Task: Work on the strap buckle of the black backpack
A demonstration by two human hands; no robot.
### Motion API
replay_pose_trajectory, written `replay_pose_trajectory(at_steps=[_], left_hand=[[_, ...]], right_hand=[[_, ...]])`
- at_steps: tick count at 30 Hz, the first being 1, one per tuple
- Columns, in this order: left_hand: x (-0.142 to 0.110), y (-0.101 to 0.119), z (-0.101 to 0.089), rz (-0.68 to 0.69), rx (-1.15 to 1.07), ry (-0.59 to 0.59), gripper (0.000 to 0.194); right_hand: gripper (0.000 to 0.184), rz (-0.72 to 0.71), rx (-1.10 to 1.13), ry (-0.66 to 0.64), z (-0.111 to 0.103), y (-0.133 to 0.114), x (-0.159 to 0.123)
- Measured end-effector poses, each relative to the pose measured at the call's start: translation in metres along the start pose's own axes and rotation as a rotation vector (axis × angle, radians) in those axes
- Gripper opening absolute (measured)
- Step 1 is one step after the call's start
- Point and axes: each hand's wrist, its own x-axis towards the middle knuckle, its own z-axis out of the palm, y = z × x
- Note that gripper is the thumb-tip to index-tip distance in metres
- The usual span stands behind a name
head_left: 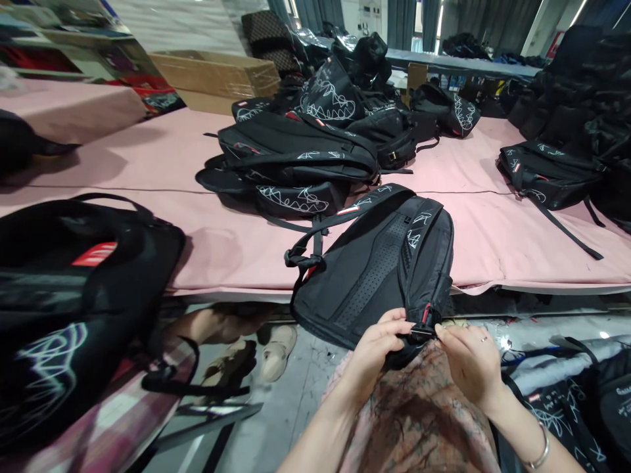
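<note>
A black backpack (367, 263) lies back panel up, part of it on the table edge and its near end hanging towards my lap. White scribble prints mark its shoulder straps. At the near end, my left hand (389, 335) and my right hand (466, 355) grip a black strap buckle (422, 331) from either side. The fingers of both are closed, thumbs towards the buckle. How the webbing runs through it is too small to tell. A ring and a bracelet are on my right hand and wrist.
The pink-covered table (532, 243) carries piled black backpacks (300, 157) and another backpack (552, 171) at right. A large black backpack (89, 263) stands close at left, beside a seated person's legs. Behind is a cardboard box (217, 75). More printed bags (566, 407) sit at lower right.
</note>
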Motion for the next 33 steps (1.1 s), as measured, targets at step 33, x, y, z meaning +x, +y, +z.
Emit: replay_pose_trajectory(at_steps=[33], left_hand=[[-0.01, -0.02, 0.015, 0.377, 0.291, 0.299, 0.003]], right_hand=[[0.022, 0.469, 0.802, -0.208, 0.005, 0.007, -0.004]])
